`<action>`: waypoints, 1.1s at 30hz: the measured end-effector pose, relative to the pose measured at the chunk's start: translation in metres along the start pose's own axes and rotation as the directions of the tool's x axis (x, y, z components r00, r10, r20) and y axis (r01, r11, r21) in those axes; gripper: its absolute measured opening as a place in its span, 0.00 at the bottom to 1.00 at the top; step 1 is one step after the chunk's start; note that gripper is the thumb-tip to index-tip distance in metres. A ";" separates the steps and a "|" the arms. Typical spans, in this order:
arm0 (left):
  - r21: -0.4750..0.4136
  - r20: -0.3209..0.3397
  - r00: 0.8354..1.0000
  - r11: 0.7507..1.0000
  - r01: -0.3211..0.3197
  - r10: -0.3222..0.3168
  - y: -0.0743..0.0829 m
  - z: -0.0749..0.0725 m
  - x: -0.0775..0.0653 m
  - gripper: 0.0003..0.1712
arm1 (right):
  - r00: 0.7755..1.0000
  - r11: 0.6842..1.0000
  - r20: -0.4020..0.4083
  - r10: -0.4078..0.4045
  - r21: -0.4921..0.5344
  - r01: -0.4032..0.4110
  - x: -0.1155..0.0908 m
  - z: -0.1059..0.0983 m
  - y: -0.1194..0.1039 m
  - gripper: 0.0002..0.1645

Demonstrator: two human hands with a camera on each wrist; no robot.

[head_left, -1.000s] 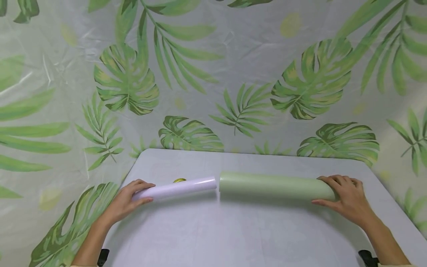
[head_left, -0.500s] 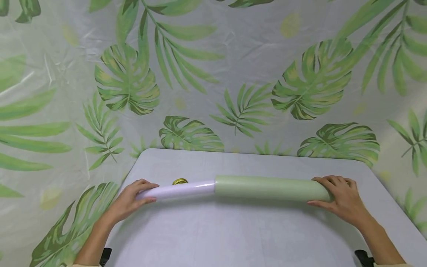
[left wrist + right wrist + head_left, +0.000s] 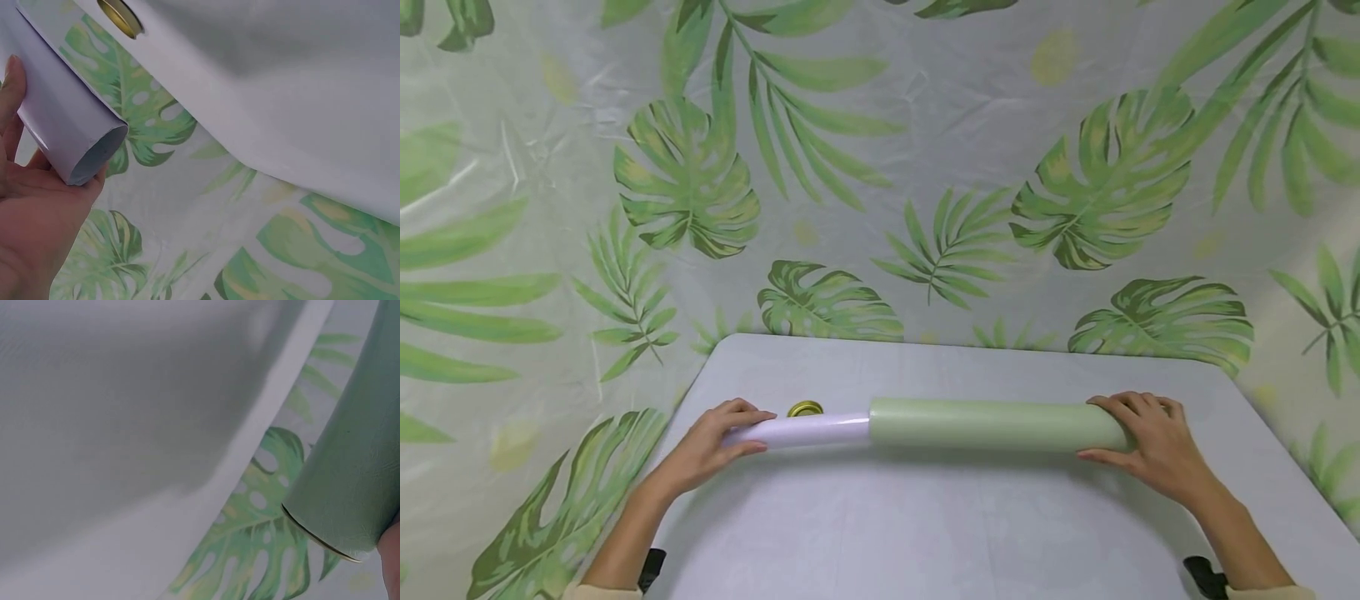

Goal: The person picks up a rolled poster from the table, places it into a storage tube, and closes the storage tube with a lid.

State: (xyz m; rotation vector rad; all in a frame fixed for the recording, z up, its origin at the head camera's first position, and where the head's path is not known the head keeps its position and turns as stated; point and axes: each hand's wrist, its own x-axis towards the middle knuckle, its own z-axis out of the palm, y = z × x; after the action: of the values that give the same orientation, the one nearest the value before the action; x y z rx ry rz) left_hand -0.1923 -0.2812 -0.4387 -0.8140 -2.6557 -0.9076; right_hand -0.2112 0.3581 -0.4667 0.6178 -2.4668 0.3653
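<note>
My left hand [image 3: 715,440] grips the outer end of a slim, glossy pale lilac tube [image 3: 820,428], thumb on the near side and fingers on the far side. In the left wrist view the hollow end of this tube [image 3: 69,112] shows beside the palm. The tube's inner end sits inside the left end of a wider light green tube [image 3: 985,425]. Around the green tube's right end curls my right hand [image 3: 1153,446]. The right wrist view has that green end [image 3: 350,469] with only a sliver of the hand at the edge. Both tubes are held above the table, nearly level.
Behind the lilac tube a round gold lid-like ring [image 3: 805,407] lies on the white table [image 3: 917,533]. The table's far edge meets a hanging sheet [image 3: 955,150] printed with green leaves. Dark straps [image 3: 1206,577] show near the wrists.
Both hands have moved inward. The lilac tube, a small gap away from the green one a second ago, has slid into its left end, so less of it shows. More of the gold ring is visible.
</note>
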 end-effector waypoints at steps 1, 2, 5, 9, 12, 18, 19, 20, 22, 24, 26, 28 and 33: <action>-0.010 0.003 1.000 1.000 -0.001 0.001 0.001 0.001 0.001 0.22 | 1.000 1.000 0.002 0.001 0.004 -0.001 0.001 0.000 -0.002 0.49; -0.022 0.007 1.000 1.000 -0.004 0.004 0.002 0.001 0.001 0.22 | 1.000 1.000 0.002 0.003 0.006 -0.003 0.002 0.000 -0.003 0.48; -0.048 0.013 1.000 0.999 -0.012 0.012 0.008 0.002 0.004 0.22 | 1.000 1.000 0.001 0.005 0.017 -0.005 0.004 0.000 -0.007 0.48; -0.072 0.018 0.999 0.997 -0.030 0.031 0.016 0.004 0.010 0.22 | 1.000 1.000 -0.003 -0.002 0.026 0.002 0.007 0.002 -0.012 0.48; -0.088 0.025 0.999 0.995 -0.039 0.041 0.021 0.006 0.014 0.22 | 1.000 0.999 -0.001 -0.009 0.034 0.009 0.009 0.004 -0.015 0.48; -0.087 0.003 0.999 0.996 -0.034 0.035 0.026 0.011 0.019 0.22 | 1.000 0.999 -0.003 -0.014 0.042 0.014 0.010 0.007 -0.018 0.49; -0.088 -0.001 1.000 0.996 -0.029 0.029 0.026 0.011 0.019 0.22 | 1.000 0.999 -0.004 -0.012 0.044 0.012 0.010 0.007 -0.018 0.49; -0.089 -0.005 1.000 0.996 -0.026 0.025 0.027 0.011 0.020 0.21 | 1.000 0.999 -0.004 -0.011 0.046 0.011 0.009 0.007 -0.018 0.49; -0.095 -0.009 1.000 0.995 -0.019 0.018 0.027 0.011 0.021 0.21 | 1.000 0.999 -0.003 -0.009 0.050 0.009 0.009 0.008 -0.019 0.49; -0.106 -0.009 1.000 0.994 -0.012 0.011 0.028 0.012 0.022 0.21 | 1.000 0.998 -0.004 -0.009 0.055 0.010 0.009 0.008 -0.019 0.49; -0.120 -0.007 1.000 0.993 -0.009 0.009 0.028 0.013 0.023 0.21 | 1.000 0.998 -0.004 -0.012 0.057 0.012 0.008 0.009 -0.019 0.49; -0.131 -0.005 1.000 0.991 -0.008 0.007 0.029 0.015 0.024 0.21 | 1.000 0.998 -0.008 -0.016 0.061 0.016 0.008 0.009 -0.019 0.49; -0.153 0.007 1.000 0.988 -0.024 0.025 0.032 0.021 0.030 0.20 | 0.999 0.997 -0.015 -0.034 0.066 0.035 0.010 0.011 -0.020 0.50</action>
State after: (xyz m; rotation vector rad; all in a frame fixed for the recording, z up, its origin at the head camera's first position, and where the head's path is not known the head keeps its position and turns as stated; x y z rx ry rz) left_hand -0.1988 -0.2341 -0.4284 -0.8843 -2.6026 -1.1148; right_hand -0.2135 0.3332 -0.4672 0.6815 -2.4362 0.4375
